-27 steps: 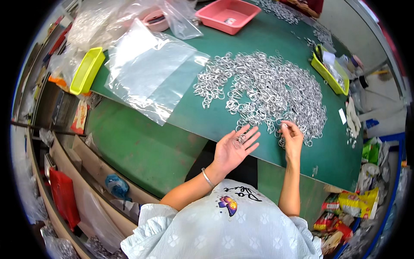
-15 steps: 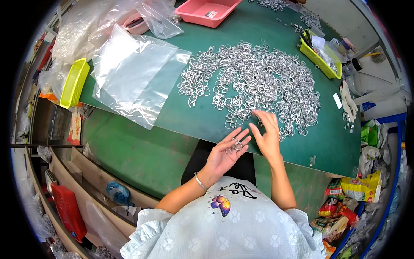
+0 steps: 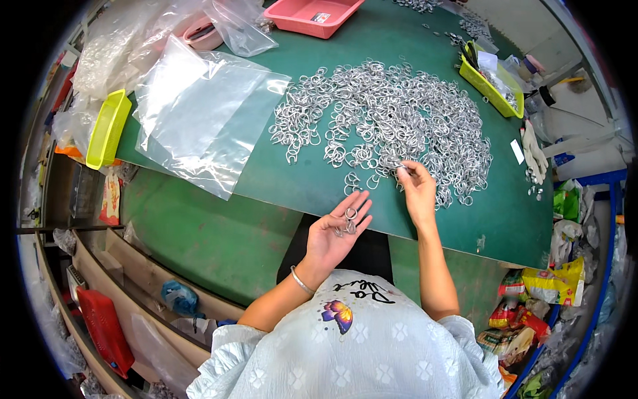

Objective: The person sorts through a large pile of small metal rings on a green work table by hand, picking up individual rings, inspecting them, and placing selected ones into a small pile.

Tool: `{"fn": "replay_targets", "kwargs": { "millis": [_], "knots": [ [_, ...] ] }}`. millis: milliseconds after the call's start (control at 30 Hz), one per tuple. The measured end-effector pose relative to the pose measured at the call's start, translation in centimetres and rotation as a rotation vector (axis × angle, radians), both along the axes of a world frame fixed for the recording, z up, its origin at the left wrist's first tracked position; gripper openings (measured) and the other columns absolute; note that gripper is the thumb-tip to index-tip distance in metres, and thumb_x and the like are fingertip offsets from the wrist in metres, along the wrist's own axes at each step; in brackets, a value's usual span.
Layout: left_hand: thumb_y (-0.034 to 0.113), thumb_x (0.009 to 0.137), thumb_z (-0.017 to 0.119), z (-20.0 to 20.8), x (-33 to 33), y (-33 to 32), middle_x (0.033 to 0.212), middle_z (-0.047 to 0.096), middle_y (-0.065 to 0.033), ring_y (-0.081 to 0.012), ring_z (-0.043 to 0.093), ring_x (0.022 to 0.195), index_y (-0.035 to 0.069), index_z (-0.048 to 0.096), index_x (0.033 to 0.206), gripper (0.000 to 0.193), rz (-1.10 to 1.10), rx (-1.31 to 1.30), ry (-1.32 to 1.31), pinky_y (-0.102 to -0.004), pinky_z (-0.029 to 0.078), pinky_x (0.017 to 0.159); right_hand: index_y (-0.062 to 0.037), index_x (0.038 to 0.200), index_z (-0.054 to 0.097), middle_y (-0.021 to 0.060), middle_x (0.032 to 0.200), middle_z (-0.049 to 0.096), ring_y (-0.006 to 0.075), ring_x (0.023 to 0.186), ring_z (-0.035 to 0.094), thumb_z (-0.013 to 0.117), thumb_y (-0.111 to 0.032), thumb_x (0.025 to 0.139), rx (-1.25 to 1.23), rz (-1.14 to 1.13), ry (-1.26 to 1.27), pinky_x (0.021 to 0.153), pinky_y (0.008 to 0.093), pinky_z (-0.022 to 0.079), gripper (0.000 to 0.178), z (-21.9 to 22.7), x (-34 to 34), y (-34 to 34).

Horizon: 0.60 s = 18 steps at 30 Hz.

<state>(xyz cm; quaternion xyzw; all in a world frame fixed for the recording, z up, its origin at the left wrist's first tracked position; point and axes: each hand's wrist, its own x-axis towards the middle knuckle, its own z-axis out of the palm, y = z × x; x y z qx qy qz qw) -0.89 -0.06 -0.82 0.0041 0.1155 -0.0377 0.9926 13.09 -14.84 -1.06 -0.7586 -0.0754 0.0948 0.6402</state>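
Palm up at the table's front edge, my left hand (image 3: 324, 243) holds a few silver metal rings (image 3: 349, 214) lying on its fingers, which are stretched out. My right hand (image 3: 420, 196) is at the near edge of a wide pile of metal rings (image 3: 385, 106), thumb and forefinger pinched together on a ring. Fingers partly hide that ring. Many rings in the pile look open on one side, like small horseshoes. A small cluster (image 3: 352, 181) lies just beyond my left fingertips.
Clear plastic bags (image 3: 206, 120) lie flat on the green table (image 3: 266, 179) at left. A pink tray (image 3: 316, 16) stands at the back. Yellow-green baskets stand at the left (image 3: 107, 130) and right (image 3: 492, 80). White gloves (image 3: 533, 153) lie at the right edge.
My right hand has gone from spread fingers near my left hand to a pinch at the pile's edge. My left hand has shifted slightly left, still carrying rings.
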Motion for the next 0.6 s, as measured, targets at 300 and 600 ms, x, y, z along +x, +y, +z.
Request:
{"fn": "replay_targets", "kwargs": {
  "millis": [300,600],
  "knots": [
    [0.029,0.094,0.039,-0.1,1.9,-1.3,0.139,0.036,-0.0127,-0.0293,0.038,0.126,0.008,0.033,0.135,0.047,0.0,-0.034,0.071,-0.0474,0.03,0.105,0.0,0.096,0.063,0.0091,0.1,0.061,0.017,0.089,0.058,0.064,-0.002,0.078,-0.073,0.411,-0.222,0.079,0.0284,0.045,0.019,4.4,-4.0,0.4],
    [0.021,0.094,0.044,-4.3,1.5,-1.1,0.124,0.05,-0.0167,-0.0273,0.052,0.111,0.005,0.041,0.13,0.039,-0.084,-0.348,-0.267,-0.0369,0.049,0.087,-0.0049,0.117,0.051,0.014,0.125,0.044,0.036,0.118,0.038,0.075,-0.017,0.067,-0.798,0.213,-0.746,0.095,0.0442,0.034,0.056,1.8,-0.6,2.5]
  ]
}}
